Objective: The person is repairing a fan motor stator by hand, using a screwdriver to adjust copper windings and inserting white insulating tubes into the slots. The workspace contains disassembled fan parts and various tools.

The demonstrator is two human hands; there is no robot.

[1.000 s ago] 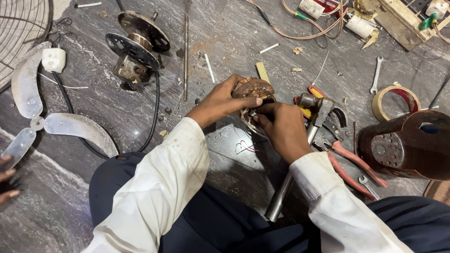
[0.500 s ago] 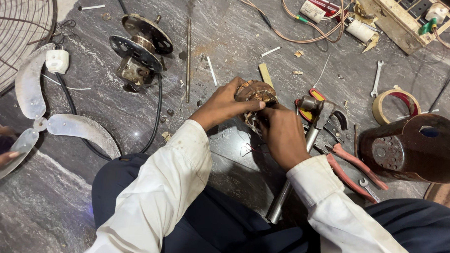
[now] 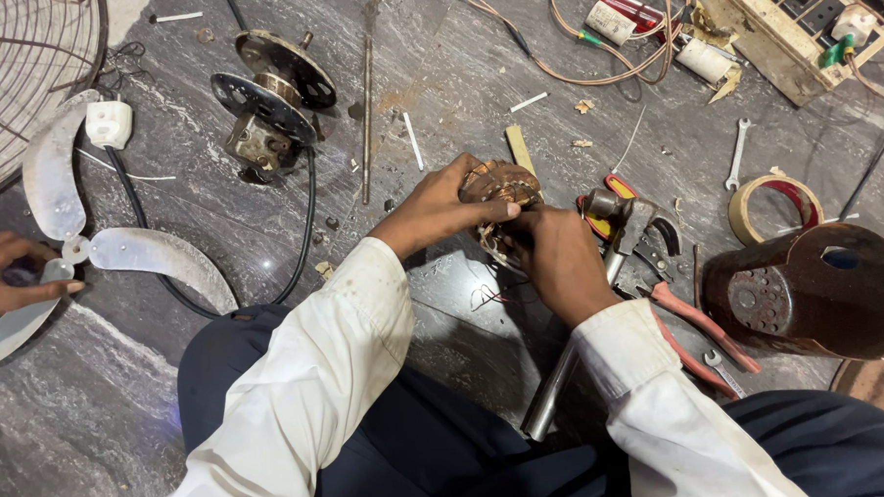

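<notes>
Gripping copper-wound motor stator [image 3: 500, 186] two-handed

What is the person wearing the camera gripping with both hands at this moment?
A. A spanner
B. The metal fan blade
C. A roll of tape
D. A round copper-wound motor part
D: the left hand and right hand close around the copper-wound motor part; the roll of tape lies untouched, and another person's hand is on the fan blade.

Bare floor [image 3: 125, 426] lies open at lower left, while pliers [image 3: 699, 318], tape roll [image 3: 769, 208] and brown housing [image 3: 816, 289] crowd the right.
</notes>
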